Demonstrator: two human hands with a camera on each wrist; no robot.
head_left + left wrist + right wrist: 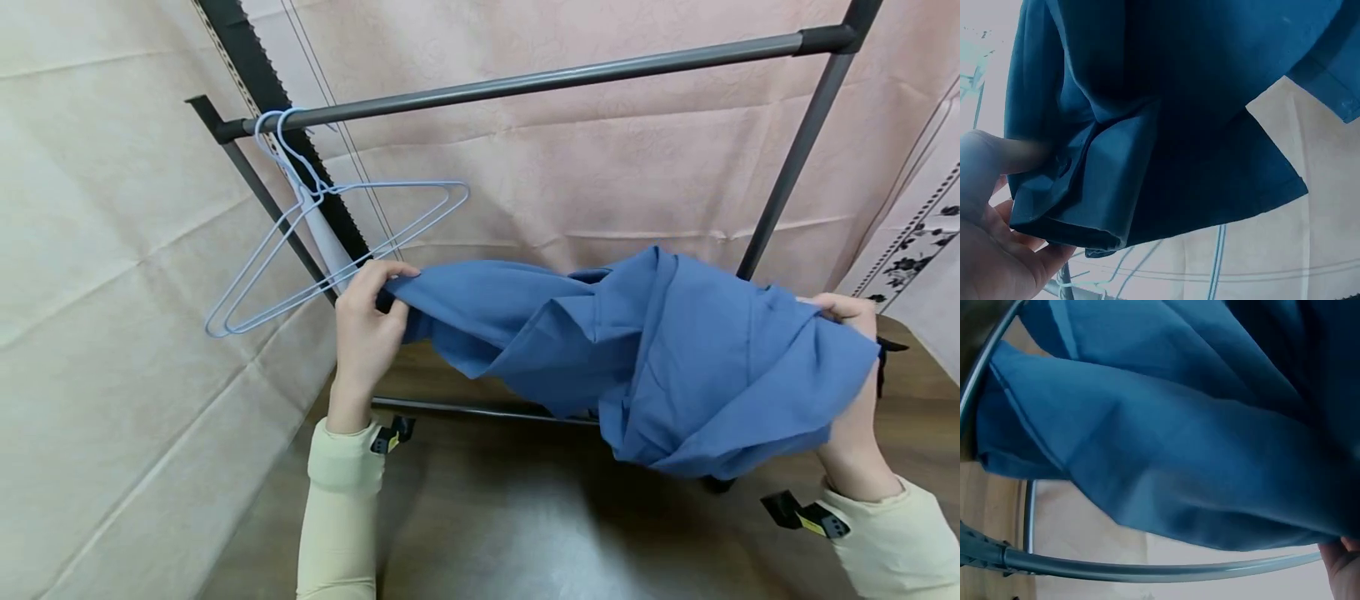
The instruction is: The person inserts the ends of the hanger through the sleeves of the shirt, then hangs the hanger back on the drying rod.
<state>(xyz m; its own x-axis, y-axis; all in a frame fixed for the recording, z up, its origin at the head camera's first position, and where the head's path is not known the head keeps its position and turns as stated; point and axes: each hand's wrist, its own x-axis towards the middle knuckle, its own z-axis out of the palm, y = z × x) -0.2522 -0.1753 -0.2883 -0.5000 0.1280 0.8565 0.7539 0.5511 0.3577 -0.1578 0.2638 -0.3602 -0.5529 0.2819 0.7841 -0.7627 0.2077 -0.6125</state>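
A blue shirt hangs bunched and creased between both hands, stretched sideways in front of the rack. My left hand pinches its left end between thumb and fingers. In the left wrist view the left hand holds a folded edge of the shirt, and a pointed flap hangs beside it. At the other end my right hand grips the cloth, partly covered by it. Only a few fingertips of the right hand show under the shirt in the right wrist view.
Light blue wire hangers hang at the left end of a grey rack's top bar, close to the left hand. A lower bar runs behind the shirt, near the wooden floor. Pale cloth covers the left and back.
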